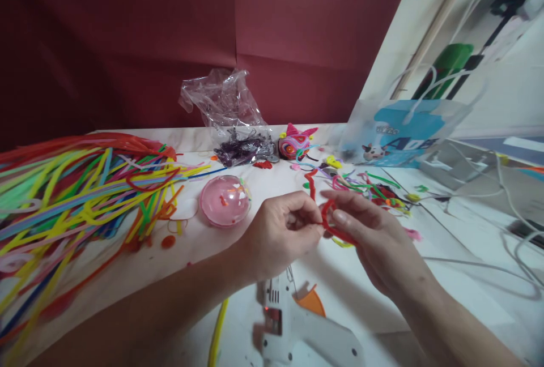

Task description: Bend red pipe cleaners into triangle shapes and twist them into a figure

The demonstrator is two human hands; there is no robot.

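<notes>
Over the middle of the table, both hands meet at a red pipe cleaner (328, 215) that is bent into a loop. My left hand (284, 231) pinches its near end between thumb and fingertips. The fingers of my right hand (374, 231) are closed on the other side of the loop. Another piece of red pipe cleaner (312, 183) sticks up just behind the fingertips. Below the hands lies a white glue gun (297, 321) with an orange trigger (312, 301) and a small red light. A clear pink dome (225, 201) sits to the left of my left hand.
Many coloured pipe cleaners (93, 203) are heaped at the left. A clear plastic bag (227, 98) with dark pieces and a pink eared craft figure (295, 143) stand at the back. Loose scraps (374, 188), a blue-and-clear carrier bag (399, 129) and white cables (510, 242) lie rightward.
</notes>
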